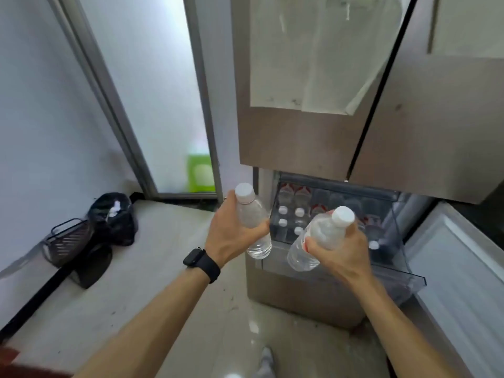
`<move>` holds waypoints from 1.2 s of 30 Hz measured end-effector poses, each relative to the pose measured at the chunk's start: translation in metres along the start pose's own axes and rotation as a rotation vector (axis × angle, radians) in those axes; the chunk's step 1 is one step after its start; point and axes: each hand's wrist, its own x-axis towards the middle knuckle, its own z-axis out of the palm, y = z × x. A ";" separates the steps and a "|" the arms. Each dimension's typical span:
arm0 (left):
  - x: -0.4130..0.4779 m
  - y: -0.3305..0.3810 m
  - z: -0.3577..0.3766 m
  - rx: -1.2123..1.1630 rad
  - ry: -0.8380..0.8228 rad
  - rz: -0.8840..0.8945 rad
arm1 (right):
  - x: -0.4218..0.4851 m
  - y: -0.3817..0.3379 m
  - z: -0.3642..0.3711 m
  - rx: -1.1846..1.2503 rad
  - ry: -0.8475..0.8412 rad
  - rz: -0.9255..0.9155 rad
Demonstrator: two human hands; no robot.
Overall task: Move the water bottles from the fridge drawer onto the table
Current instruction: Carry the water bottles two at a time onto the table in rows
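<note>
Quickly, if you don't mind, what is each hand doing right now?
Left hand: closed around a bottle.
Right hand: closed around another bottle.

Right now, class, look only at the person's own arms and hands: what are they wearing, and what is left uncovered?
Both forearms are bare, with no sleeves in view. The left wrist carries a black smartwatch with a dark rectangular face on a wide black band. The left hand and right hand wear no gloves. The right wrist shows nothing worn.

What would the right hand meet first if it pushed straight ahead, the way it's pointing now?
Probably the bottles standing in the open fridge drawer: the right hand, holding its bottle, points there, though depth is unclear.
</note>
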 end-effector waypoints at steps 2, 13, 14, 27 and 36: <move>-0.040 -0.007 -0.037 0.125 0.067 -0.043 | -0.023 -0.018 0.024 0.012 -0.064 -0.022; -0.289 -0.080 -0.226 0.481 0.241 -0.456 | -0.185 -0.143 0.189 -0.119 -0.751 -0.246; -0.314 -0.083 -0.244 0.497 0.261 -0.493 | -0.202 -0.159 0.202 -0.102 -0.806 -0.273; -0.635 -0.083 -0.474 0.470 0.629 -0.797 | -0.470 -0.377 0.358 0.073 -1.197 -0.645; -0.809 -0.084 -0.612 0.579 0.766 -0.979 | -0.646 -0.506 0.437 0.123 -1.326 -0.804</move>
